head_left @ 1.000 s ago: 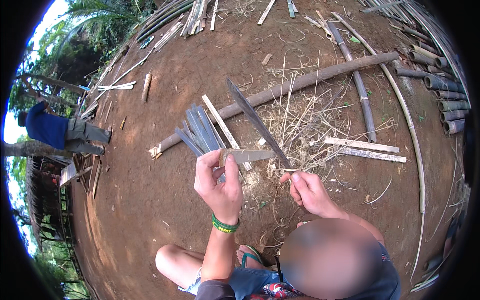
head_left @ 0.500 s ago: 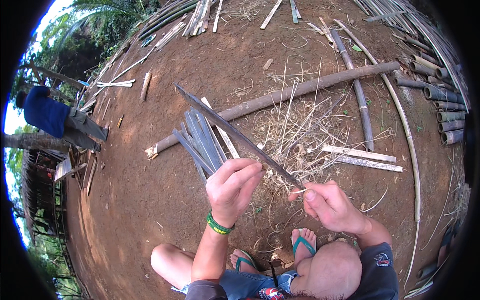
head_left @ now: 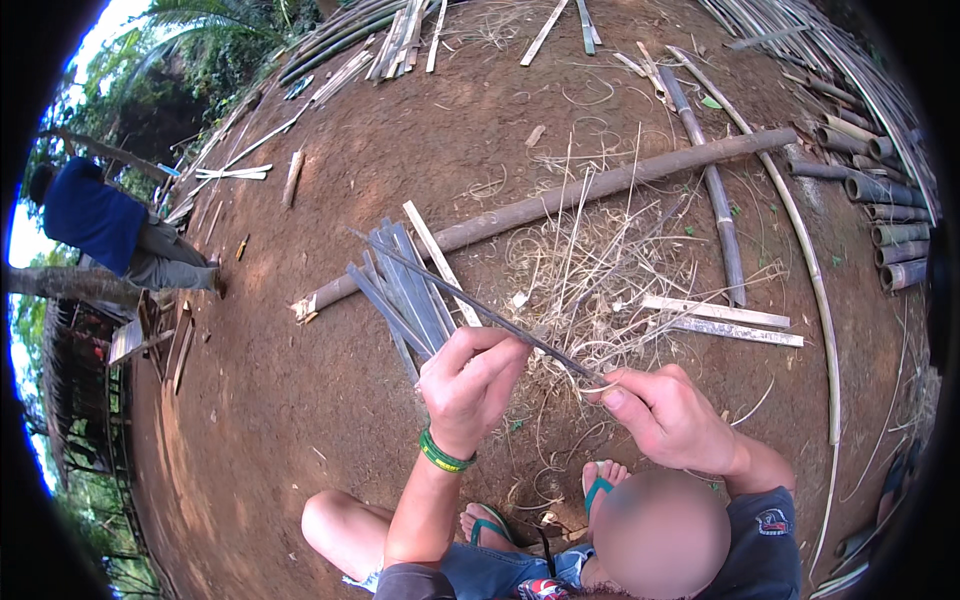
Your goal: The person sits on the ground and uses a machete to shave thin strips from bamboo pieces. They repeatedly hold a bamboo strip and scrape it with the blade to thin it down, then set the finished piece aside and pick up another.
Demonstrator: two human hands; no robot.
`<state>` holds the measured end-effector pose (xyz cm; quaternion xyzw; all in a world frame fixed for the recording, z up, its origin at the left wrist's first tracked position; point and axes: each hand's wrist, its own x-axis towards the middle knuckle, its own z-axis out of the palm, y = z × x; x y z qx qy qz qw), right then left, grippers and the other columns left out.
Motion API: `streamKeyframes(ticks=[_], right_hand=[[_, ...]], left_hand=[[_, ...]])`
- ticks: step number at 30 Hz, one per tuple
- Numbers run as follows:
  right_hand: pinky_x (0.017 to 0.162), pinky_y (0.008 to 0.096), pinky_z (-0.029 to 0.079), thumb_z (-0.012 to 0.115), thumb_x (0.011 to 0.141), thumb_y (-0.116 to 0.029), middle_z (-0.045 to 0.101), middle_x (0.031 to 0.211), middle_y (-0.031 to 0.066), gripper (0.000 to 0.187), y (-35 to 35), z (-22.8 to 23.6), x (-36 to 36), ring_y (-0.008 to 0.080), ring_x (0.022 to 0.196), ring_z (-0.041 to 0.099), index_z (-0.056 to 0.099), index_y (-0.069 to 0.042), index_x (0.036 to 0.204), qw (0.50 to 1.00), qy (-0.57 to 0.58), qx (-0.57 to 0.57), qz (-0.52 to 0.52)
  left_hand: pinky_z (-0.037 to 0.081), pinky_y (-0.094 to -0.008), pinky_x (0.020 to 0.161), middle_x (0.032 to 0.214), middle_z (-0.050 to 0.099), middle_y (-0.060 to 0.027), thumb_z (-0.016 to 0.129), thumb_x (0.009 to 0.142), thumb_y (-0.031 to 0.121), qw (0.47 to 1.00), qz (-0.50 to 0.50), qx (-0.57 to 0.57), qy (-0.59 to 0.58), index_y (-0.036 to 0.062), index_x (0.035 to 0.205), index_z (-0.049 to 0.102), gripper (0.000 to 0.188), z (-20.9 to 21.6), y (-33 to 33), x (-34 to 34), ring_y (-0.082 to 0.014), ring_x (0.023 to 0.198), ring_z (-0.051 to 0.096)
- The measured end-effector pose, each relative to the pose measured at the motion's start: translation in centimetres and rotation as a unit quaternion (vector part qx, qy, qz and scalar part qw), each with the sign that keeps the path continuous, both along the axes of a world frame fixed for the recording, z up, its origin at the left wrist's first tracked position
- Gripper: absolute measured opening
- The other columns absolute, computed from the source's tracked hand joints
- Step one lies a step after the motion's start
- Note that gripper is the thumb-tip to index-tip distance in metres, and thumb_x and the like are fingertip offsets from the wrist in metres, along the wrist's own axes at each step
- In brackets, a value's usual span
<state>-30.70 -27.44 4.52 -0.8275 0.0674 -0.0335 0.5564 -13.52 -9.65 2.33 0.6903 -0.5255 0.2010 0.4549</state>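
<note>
A long, narrow, dark bamboo strip (head_left: 545, 347) slants from the far left down to my right hand (head_left: 665, 415). That hand is closed on its near end, thumb and fingers pinching it, with a thin pale sliver curling at the grip. My left hand (head_left: 465, 385) has its fingertips pressed together against the strip's near half; the exact contact is partly hidden. Just beyond the left hand lies a bundle of dark split strips (head_left: 405, 280) on the soil. A heap of pale shavings (head_left: 620, 285) spreads on the ground past both hands.
A long bamboo pole (head_left: 560, 195) lies across the ground, crossing a darker pole (head_left: 722, 220). Two flat pale slats (head_left: 715, 311) rest right of the shavings. Cut bamboo tubes (head_left: 900, 232) are stacked far right. At the far left, a person in blue (head_left: 95, 215) stands turned away.
The strip has rolled from showing its broad face to nearly edge-on, its far end dropping slightly. Both hands keep their hold, the right shifting a little.
</note>
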Motion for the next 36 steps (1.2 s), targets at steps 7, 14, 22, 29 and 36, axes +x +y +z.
streamKeyframes(ticks=[7, 14, 22, 29, 36], right_hand=[[0.059, 0.0408, 0.050, 0.052, 0.102, -0.023, 0.062, 0.064, 0.0179, 0.029, -0.2, 1.5, -0.3, 0.0336, 0.059, 0.066, 0.069, -0.001, 0.096, 0.997, 0.072, -0.028, 0.016], [0.053, 0.0439, 0.051, 0.053, 0.103, -0.025, 0.061, 0.059, 0.0195, 0.032, 0.0, 1.3, -1.2, 0.0347, 0.056, 0.067, 0.067, 0.001, 0.091, 0.998, 0.005, -0.066, 0.000], [0.063, 0.0472, 0.049, 0.051, 0.102, -0.024, 0.060, 0.067, 0.0262, 0.034, 0.2, 1.4, -0.7, 0.0439, 0.068, 0.064, 0.067, 0.003, 0.088, 0.993, 0.109, -0.055, -0.004], [0.060, 0.0479, 0.050, 0.051, 0.104, -0.028, 0.058, 0.066, 0.0280, 0.042, -0.4, -0.8, 0.0, 0.0468, 0.068, 0.063, 0.065, 0.006, 0.084, 0.996, 0.074, -0.045, -0.030], [0.065, 0.0505, 0.054, 0.047, 0.105, -0.036, 0.062, 0.064, 0.0279, 0.052, 0.4, -4.7, 1.8, 0.0411, 0.065, 0.068, 0.066, 0.005, 0.080, 0.995, 0.080, -0.065, -0.004]], left_hand=[[0.045, -0.0423, 0.078, 0.087, 0.058, -0.0073, 0.074, 0.068, 0.009, 0.993, 0.079, -0.043, -0.072, 0.0081, 0.096, 0.075, 0.028, 3.4, 1.9, -1.5, -0.0283, 0.088, 0.057], [0.013, -0.0524, 0.122, 0.145, 0.054, -0.0153, 0.033, 0.103, 0.049, 0.923, 0.109, 0.140, -0.342, 0.0093, 0.137, 0.060, 0.059, 15.9, -2.8, 1.9, -0.0353, 0.146, 0.035], [-0.001, -0.0467, 0.125, 0.159, 0.039, -0.0034, 0.032, 0.104, 0.051, 0.925, 0.089, 0.247, -0.276, 0.0214, 0.150, 0.048, 0.057, 9.5, -5.1, 4.0, -0.0244, 0.153, 0.021], [0.049, -0.0444, 0.078, 0.107, 0.062, -0.0168, 0.078, 0.082, 0.032, 0.994, 0.010, 0.070, -0.087, -0.0008, 0.112, 0.064, 0.047, 7.0, 1.1, 0.0, -0.0339, 0.093, 0.061], [0.053, -0.0323, 0.064, 0.087, 0.069, -0.0121, 0.082, 0.072, -0.003, 0.985, 0.053, 0.158, -0.042, 0.0012, 0.095, 0.067, 0.028, 2.9, 1.6, -0.4, -0.0251, 0.074, 0.068]])
